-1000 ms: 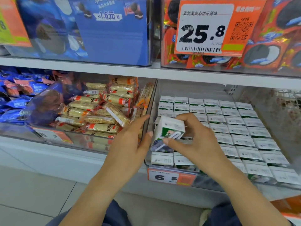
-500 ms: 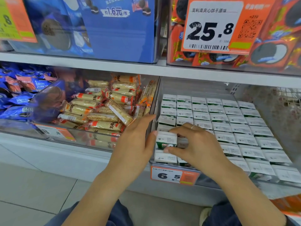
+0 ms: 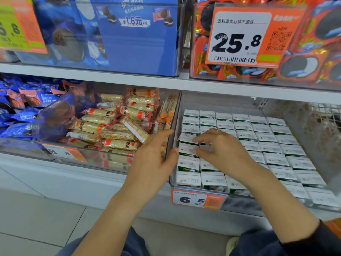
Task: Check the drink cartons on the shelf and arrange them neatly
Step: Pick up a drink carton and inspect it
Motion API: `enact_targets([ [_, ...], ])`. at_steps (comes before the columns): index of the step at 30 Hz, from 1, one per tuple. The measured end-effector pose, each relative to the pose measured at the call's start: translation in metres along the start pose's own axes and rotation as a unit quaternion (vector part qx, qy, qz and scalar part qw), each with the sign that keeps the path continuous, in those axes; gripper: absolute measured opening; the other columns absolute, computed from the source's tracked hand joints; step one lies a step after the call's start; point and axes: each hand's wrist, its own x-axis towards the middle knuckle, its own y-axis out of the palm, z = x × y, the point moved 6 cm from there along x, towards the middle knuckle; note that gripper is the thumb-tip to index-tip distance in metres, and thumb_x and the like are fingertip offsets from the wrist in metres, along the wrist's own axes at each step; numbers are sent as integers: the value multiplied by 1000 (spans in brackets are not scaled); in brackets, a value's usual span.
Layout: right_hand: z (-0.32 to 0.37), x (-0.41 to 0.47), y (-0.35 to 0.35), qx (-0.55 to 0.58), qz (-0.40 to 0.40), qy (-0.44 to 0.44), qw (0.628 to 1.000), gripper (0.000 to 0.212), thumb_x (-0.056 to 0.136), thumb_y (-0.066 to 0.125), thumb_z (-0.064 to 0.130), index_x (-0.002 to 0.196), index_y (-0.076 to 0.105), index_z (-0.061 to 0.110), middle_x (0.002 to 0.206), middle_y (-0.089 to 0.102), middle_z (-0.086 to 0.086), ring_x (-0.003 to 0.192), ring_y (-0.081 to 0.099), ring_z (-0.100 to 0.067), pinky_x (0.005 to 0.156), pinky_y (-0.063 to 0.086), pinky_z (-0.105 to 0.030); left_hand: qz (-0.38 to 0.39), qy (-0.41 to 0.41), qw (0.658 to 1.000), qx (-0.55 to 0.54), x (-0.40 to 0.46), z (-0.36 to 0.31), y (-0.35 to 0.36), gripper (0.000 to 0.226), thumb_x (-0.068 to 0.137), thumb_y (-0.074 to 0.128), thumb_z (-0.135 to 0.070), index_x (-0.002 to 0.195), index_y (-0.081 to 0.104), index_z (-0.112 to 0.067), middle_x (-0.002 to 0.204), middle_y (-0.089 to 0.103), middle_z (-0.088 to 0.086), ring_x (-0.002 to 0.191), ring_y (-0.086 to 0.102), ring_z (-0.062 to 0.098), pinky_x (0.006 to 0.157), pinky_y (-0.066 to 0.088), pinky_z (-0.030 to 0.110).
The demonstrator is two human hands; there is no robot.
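Cartons (image 3: 245, 134) sit packed in rows in the clear bin (image 3: 170, 154) on the lower shelf; R hand (image 3: 219, 148) w/ fingers flat on the left-column tops, L hand (image 3: 153, 161) loose vs bin wall, holding nothing — risk: uneven push tips or wedges a carton, breaking the row

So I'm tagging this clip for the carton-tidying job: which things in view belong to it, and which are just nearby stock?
Part of the job:
- drink cartons in rows
- clear bin holding them
- right hand over the cartons
- left hand at the bin's left wall

Just nearby:
- wrapped snack bars
- blue biscuit packets
- 25.8 price card
- blue biscuit box
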Motion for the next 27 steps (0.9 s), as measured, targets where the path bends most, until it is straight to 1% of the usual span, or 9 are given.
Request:
enact_targets([
  [5, 8, 30, 10, -120, 124, 0, 985, 39, 83, 61, 55, 108, 64, 26, 107, 63, 5, 94, 57, -14, 75, 47, -30, -2, -12, 1000, -23, 3, 4, 0, 48, 89, 61, -19, 135, 49, -27, 131, 55, -9, 105, 48, -5, 82, 38, 4],
  [9, 17, 42, 15, -213, 146, -24, 966, 49, 80, 60, 59, 102, 68, 16, 98, 65, -2, 88, 60, -20, 72, 50, -32, -2, -12, 1000, -25, 4, 4, 1, 49, 89, 60, -20, 136, 48, -27, 132, 54, -8, 107, 49, -2, 90, 44, 20],
  [11, 19, 43, 14, -202, 139, -35, 969, 47, 79, 62, 59, 101, 68, 17, 98, 64, 1, 90, 59, -20, 73, 50, -32, -2, -13, 1000, -26, 4, 4, 1, 49, 89, 60, -20, 136, 48, -27, 133, 54, -7, 109, 50, 0, 93, 46, 25],
  [14, 14, 35, 3, -76, 89, -22, 993, 30, 78, 64, 51, 94, 60, 26, 96, 57, 6, 92, 56, -17, 74, 47, -33, -1, -11, 999, -30, 4, 4, 0, 48, 89, 60, -22, 135, 49, -28, 129, 56, -6, 110, 52, 2, 93, 48, 29],
  [17, 1, 20, -25, 110, -28, 18, 993, 21, 81, 61, 46, 87, 52, 28, 90, 58, 6, 83, 57, -17, 68, 48, -36, 4, -7, 1000, -25, 4, 5, 1, 45, 90, 60, -26, 134, 51, -28, 126, 57, -6, 106, 53, 1, 88, 49, 26],
  [19, -6, 6, -42, 235, -98, 43, 966, 17, 84, 59, 44, 86, 53, 28, 88, 63, 3, 78, 59, -14, 61, 48, -30, 1, -7, 1000, -18, 4, 4, 2, 44, 91, 60, -27, 133, 51, -26, 127, 57, -5, 110, 52, 4, 89, 47, 25],
  [22, -18, -16, -52, 353, -178, 87, 915, 16, 90, 60, 33, 81, 57, 20, 77, 66, 6, 69, 60, -16, 59, 53, -31, -30, 17, 999, -23, 2, -6, 0, 40, 91, 60, -28, 131, 54, -25, 127, 55, -9, 119, 49, 6, 94, 39, 16],
  [25, -28, -33, -42, 485, -186, 136, 844, 21, 90, 61, 25, 72, 61, 13, 63, 66, 9, 60, 60, -10, 52, 52, -22, -35, 21, 996, -74, -1, -19, 1, 41, 86, 54, -49, 125, 54, -37, 124, 55, -22, 120, 48, -1, 93, 44, 25],
  [27, -32, -41, -34, 544, -174, 170, 803, 24, 90, 59, 23, 67, 66, 19, 63, 66, 6, 60, 61, -9, 52, 53, -21, -18, 27, 996, -81, -5, -25, 7, 46, 80, 50, -60, 123, 54, -43, 122, 55, -28, 118, 46, -8, 92, 41, 19],
])
